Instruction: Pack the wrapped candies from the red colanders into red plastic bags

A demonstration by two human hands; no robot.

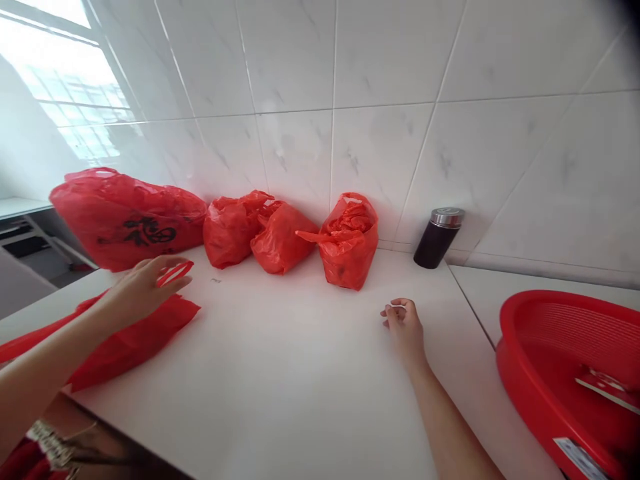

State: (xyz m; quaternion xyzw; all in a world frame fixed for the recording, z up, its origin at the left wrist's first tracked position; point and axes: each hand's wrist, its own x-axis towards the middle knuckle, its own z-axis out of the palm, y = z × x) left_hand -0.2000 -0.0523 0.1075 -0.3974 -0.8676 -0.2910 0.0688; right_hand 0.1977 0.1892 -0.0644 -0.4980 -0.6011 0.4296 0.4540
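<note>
My left hand is over a flat, crumpled red plastic bag at the left edge of the table. A red strap of this bag rises between my thumb and fingers, which are closed loosely about it. Part of the bag lies hidden under my forearm. My right hand rests low over the right half of the white table, its fingers curled in and nothing seen in them. Nearest to it are a filled red plastic bag and a dark flask with a silver lid.
Two more filled red bags, one knotted and one beside it, stand along the tiled wall. A large red bag with black print is at the back left. A red plastic basin stands at the right. A person's sleeve shows bottom left.
</note>
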